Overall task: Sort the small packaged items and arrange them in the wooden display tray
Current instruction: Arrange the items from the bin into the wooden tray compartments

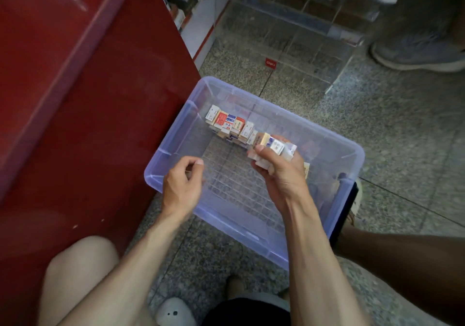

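A translucent blue plastic bin (pixel 173 134) sits on the floor in front of me. A row of small packaged boxes (pixel 230 124) in white, red and blue stands along its far inner side. My right hand (pixel 274 164) grips a bundle of several small boxes (pixel 274 145) above the bin, at the near end of that row. My left hand (pixel 183 182) hovers over the bin's left rim with thumb and forefinger pinched together; something thin may be between them, but I cannot make it out. No wooden tray is in view.
A red cabinet (pixel 83 99) stands close on the left. A clear acrylic display stand (pixel 289 36) with a red label lies on the speckled floor behind the bin. Another person's shoe (pixel 415 54) is at the top right. My knees and feet are at the bottom.
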